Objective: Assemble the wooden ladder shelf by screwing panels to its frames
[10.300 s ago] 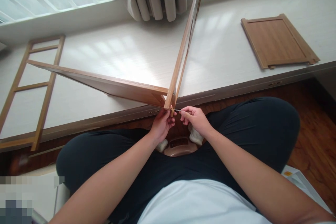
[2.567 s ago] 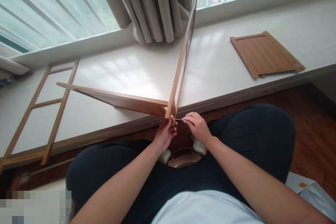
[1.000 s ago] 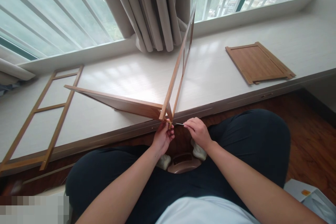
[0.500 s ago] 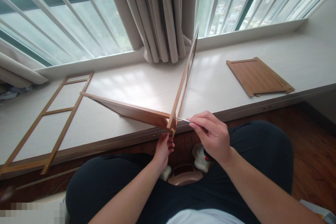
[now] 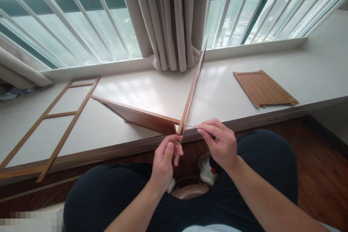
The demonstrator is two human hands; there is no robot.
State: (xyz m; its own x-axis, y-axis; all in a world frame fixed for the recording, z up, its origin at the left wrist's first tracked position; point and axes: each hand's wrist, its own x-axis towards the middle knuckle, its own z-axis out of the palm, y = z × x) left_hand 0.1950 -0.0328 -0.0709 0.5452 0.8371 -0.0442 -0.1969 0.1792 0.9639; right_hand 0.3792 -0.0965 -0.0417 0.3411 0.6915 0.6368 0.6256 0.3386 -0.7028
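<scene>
Two wooden pieces stand on edge on the white window ledge (image 5: 152,94) and meet in a V at its near edge: a solid panel (image 5: 136,114) running left and a slatted frame (image 5: 193,85) running back toward the curtain. My right hand (image 5: 219,141) pinches a thin metal hex key (image 5: 189,125), whose tip is at the corner joint (image 5: 179,130). My left hand (image 5: 164,159) is just below that corner, with thumb and fingertips touching the bottom of the frame's post.
A ladder-like wooden frame (image 5: 54,123) lies flat on the ledge at the left. A flat wooden panel (image 5: 262,87) lies at the right. Grey curtains (image 5: 174,18) hang behind. Between my crossed legs sits a brown dish (image 5: 190,188) on the wooden floor.
The camera has tilted up, showing more window. My right hand rose with the hex key and stays at the corner. My left hand slipped slightly below the joint.
</scene>
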